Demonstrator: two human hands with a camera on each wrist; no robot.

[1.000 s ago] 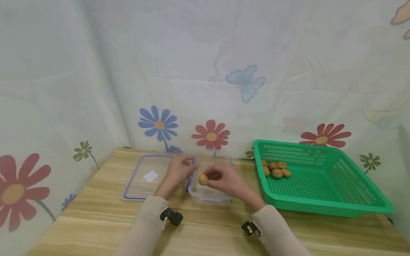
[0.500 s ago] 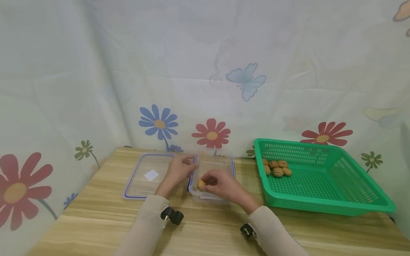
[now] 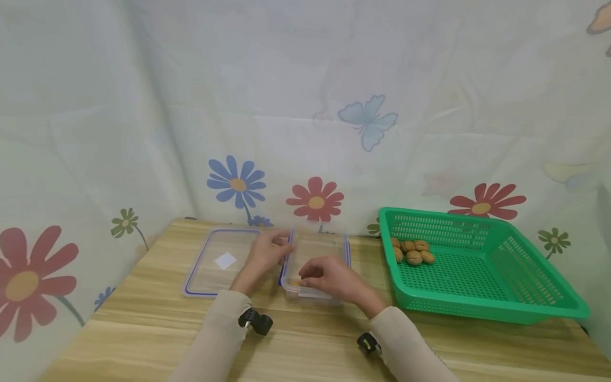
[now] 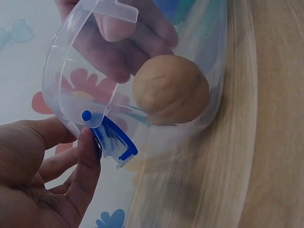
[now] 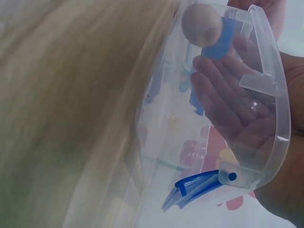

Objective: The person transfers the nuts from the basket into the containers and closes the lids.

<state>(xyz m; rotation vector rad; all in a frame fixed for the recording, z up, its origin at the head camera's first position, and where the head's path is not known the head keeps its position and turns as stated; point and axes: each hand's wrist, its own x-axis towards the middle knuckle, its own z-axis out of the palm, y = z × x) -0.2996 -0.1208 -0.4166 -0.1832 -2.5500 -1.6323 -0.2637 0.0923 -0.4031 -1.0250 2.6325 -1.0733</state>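
Note:
A clear plastic food container with blue side latches stands uncovered on the table. My left hand holds its left rim; in the left wrist view, the fingertips pinch the edge by a blue latch. Inside, low near the front end, lies a walnut, seen through the wall in both wrist views. My right hand reaches down into the container over it. The right fingers are loosely bent and apart from the walnut. From the head view, the hand hides most of this nut.
The container's clear lid, with a blue seal and white label, lies flat on the left. On the right stands a green plastic basket with several walnuts in its left corner. A flower-printed curtain hangs behind the wooden table.
My right hand has lowered the walnut into the container's front end and let it go. The left hand keeps its place on the rim.

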